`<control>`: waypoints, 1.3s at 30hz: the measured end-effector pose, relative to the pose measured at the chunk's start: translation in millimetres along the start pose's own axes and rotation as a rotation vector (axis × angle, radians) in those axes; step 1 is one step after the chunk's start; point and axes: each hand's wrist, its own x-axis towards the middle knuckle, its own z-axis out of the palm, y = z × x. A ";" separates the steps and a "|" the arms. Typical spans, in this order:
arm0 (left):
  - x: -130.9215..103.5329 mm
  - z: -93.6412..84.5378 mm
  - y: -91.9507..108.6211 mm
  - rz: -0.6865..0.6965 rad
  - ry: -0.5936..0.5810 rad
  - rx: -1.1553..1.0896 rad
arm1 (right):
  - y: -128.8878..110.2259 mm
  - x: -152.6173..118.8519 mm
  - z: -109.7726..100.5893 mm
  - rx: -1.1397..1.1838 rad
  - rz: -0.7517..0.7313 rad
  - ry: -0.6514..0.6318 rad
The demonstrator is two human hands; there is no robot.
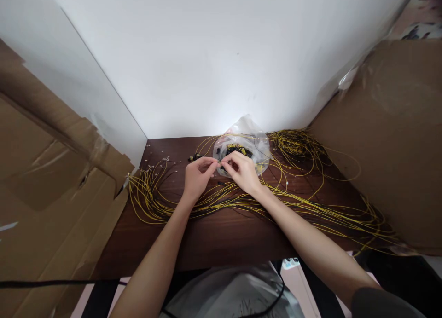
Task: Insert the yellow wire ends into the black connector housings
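My left hand (199, 174) and my right hand (242, 170) meet fingertip to fingertip over the middle of the table. Both are pinched closed on a thin yellow wire, of which only a short bit shows between the fingertips. Just behind them lies an open clear plastic bag (246, 127) holding small black and yellow pieces (238, 148). A long bundle of yellow and black wires (221, 206) runs from left to right beneath my wrists. What is at the wire's end is too small to make out.
A coiled heap of yellow wire (293, 144) lies at the back right of the dark wooden table (221, 249). Small white bits (162, 153) are scattered at the back left. Cardboard panels stand left (51, 180) and right (390, 147), with a white wall (214, 55) behind.
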 end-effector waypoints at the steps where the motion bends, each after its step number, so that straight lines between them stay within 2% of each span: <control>1: 0.1 0.1 1.2 -0.001 0.007 -0.007 | -0.3 -0.1 0.1 0.003 0.000 -0.001; 13: -0.1 0.3 2.9 -0.054 0.028 -0.013 | -4.7 -1.6 4.3 0.099 0.068 0.030; 19: 1.2 -2.0 4.5 -0.064 0.084 -0.015 | -3.4 -0.8 4.1 0.089 0.086 0.048; 39: 0.3 -0.5 0.3 0.050 0.047 0.085 | -7.4 -1.8 4.8 0.109 0.094 0.035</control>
